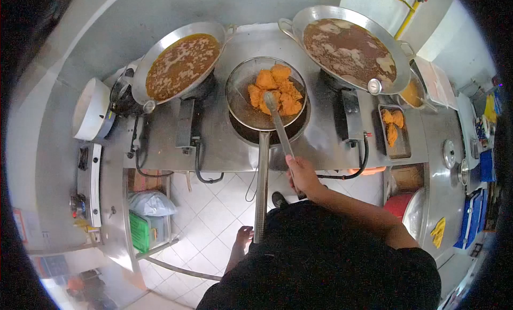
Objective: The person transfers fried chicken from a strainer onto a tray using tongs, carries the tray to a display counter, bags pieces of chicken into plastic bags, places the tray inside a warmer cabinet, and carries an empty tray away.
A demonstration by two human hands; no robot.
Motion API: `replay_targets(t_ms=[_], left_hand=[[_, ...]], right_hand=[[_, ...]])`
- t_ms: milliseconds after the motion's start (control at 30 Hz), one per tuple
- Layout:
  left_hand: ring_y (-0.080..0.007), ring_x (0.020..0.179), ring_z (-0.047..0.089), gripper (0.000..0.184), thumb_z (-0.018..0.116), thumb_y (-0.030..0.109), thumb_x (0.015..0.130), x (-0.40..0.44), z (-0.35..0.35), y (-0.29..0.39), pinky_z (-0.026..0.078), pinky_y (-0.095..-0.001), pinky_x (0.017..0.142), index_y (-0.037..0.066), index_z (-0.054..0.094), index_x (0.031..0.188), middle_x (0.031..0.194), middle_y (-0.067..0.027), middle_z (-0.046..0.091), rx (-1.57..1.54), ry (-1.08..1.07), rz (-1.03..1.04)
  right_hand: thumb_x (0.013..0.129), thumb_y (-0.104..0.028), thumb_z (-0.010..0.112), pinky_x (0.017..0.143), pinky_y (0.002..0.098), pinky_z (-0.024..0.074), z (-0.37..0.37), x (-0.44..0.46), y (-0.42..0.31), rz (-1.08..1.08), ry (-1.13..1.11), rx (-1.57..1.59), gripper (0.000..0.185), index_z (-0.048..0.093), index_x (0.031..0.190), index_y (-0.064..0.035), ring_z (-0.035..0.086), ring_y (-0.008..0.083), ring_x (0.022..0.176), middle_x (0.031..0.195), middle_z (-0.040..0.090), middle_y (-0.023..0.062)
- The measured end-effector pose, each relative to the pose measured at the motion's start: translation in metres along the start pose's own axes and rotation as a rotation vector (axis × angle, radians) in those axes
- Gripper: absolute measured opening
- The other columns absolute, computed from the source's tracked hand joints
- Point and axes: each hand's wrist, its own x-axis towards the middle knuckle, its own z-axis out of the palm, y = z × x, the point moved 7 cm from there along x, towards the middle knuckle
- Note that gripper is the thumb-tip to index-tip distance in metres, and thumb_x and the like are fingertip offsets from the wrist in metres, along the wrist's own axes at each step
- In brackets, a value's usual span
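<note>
My right hand [302, 177] is closed around metal tongs [282, 131]. Their tips rest among orange-brown fried pieces [275, 88], which look like fried chicken. The pieces lie in a round mesh strainer [239, 99] above a dark round opening [299, 129] in the steel counter. The strainer's long handle [262, 187] points back toward my body. Beside the handle's near end is my left hand [244, 235], its fingers partly curled and partly hidden; whether it grips the handle is unclear.
Two wide woks of brown oil, the left wok [140, 84] and the right wok [342, 12], flank the strainer. Several fried pieces lie in a steel tray [398, 144] at right. A white pot [91, 109] stands far left. Gas hoses [199, 168] hang along the counter's front edge.
</note>
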Motion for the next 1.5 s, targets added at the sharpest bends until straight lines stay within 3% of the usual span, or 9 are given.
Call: replay_targets(t_ms=[133, 400, 567, 1000, 1100, 1367, 1400, 1433, 1500], left_hand=[[-0.0189, 0.083, 0.067, 0.029, 0.065, 0.03, 0.096, -0.016, 0.013, 0.013, 0.054, -0.0403, 0.07, 0.012, 0.057, 0.117, 0.097, -0.006, 0.069, -0.046, 0.0, 0.078], [-0.0173, 0.063, 0.064, 0.03, 0.069, 0.025, 0.094, -0.041, 0.01, 0.015, 0.053, -0.0349, 0.052, 0.006, 0.063, 0.115, 0.081, -0.0064, 0.069, -0.06, -0.059, 0.219], [-0.0184, 0.068, 0.065, 0.028, 0.071, 0.017, 0.091, -0.041, 0.015, 0.01, 0.055, -0.0383, 0.061, 0.003, 0.063, 0.114, 0.081, -0.0094, 0.069, -0.232, -0.227, 0.385], [-0.0147, 0.06, 0.057, 0.017, 0.069, 0.021, 0.093, -0.016, 0.07, 0.032, 0.047, -0.0335, 0.054, 0.006, 0.064, 0.086, 0.073, -0.0059, 0.062, 0.596, -0.09, 0.669], [-0.0102, 0.054, 0.05, 0.024, 0.068, 0.026, 0.093, -0.02, 0.086, 0.034, 0.039, -0.0278, 0.047, 0.01, 0.063, 0.076, 0.068, 0.0, 0.058, 0.154, 0.056, 0.122], [-0.0179, 0.082, 0.068, 0.026, 0.066, 0.033, 0.095, -0.045, 0.123, 0.093, 0.052, -0.0326, 0.069, 0.014, 0.063, 0.112, 0.095, -0.0055, 0.072, 0.018, -0.294, 0.439], [-0.02, 0.087, 0.068, 0.025, 0.064, 0.03, 0.097, -0.018, 0.11, 0.054, 0.052, -0.0343, 0.077, 0.012, 0.062, 0.115, 0.1, -0.0086, 0.072, 0.176, -0.042, 0.039], [-0.0194, 0.09, 0.068, 0.025, 0.063, 0.027, 0.098, -0.016, 0.111, 0.064, 0.052, -0.0308, 0.077, 0.008, 0.063, 0.113, 0.101, -0.0103, 0.072, 0.219, -0.206, 0.619], [-0.0198, 0.09, 0.068, 0.025, 0.062, 0.026, 0.098, -0.023, 0.12, 0.068, 0.052, -0.0313, 0.078, 0.007, 0.063, 0.114, 0.101, -0.0105, 0.072, 0.48, -0.149, 0.568]], right_hand=[[0.101, -0.049, 0.054, 0.041, 0.0304, 0.0404, -0.011, -0.003, -0.003, -0.277, 0.101, -0.144, 0.044, 0.056, 0.098, -0.0048, 0.051, 0.0128, 0.047, 0.076, 0.054, 0.003], [0.099, -0.045, 0.058, 0.046, 0.0318, 0.0464, -0.004, 0.024, -0.011, -0.075, 0.049, 0.173, 0.043, 0.058, 0.104, -0.003, 0.056, 0.0149, 0.051, 0.075, 0.058, 0.0053], [0.1, -0.042, 0.059, 0.044, 0.0304, 0.0459, -0.009, 0.032, -0.006, -0.121, 0.03, 0.235, 0.038, 0.057, 0.097, -0.004, 0.052, 0.0132, 0.048, 0.073, 0.055, 0.0028], [0.102, -0.038, 0.057, 0.041, 0.0259, 0.0372, -0.105, -0.004, 0.024, -0.05, -0.296, 0.048, 0.031, 0.057, 0.101, -0.0078, 0.045, 0.0077, 0.048, 0.072, 0.052, -0.0007], [0.102, -0.036, 0.058, 0.041, 0.0268, 0.038, -0.099, 0.011, 0.012, -0.064, -0.354, -0.046, 0.03, 0.057, 0.11, -0.0075, 0.046, 0.0077, 0.049, 0.073, 0.053, -0.0005], [0.104, -0.028, 0.056, 0.043, 0.0242, 0.0356, -0.154, -0.056, 0.001, 0.008, -0.477, 0.068, 0.023, 0.056, 0.112, -0.007, 0.045, 0.0059, 0.052, 0.076, 0.054, -0.0009], [0.103, -0.028, 0.056, 0.043, 0.0239, 0.0356, -0.175, -0.07, 0.006, -0.001, -0.462, 0.146, 0.023, 0.056, 0.114, -0.0071, 0.045, 0.0058, 0.053, 0.075, 0.053, -0.0014], [0.103, -0.028, 0.057, 0.044, 0.0237, 0.0357, -0.197, -0.083, 0.011, -0.015, -0.445, 0.222, 0.024, 0.056, 0.116, -0.0072, 0.045, 0.0058, 0.053, 0.075, 0.053, -0.0018], [0.102, -0.027, 0.058, 0.045, 0.0231, 0.0355, -0.264, -0.108, 0.022, -0.083, -0.172, 0.103, 0.027, 0.056, 0.121, -0.0078, 0.044, 0.0056, 0.053, 0.074, 0.05, -0.0033]])
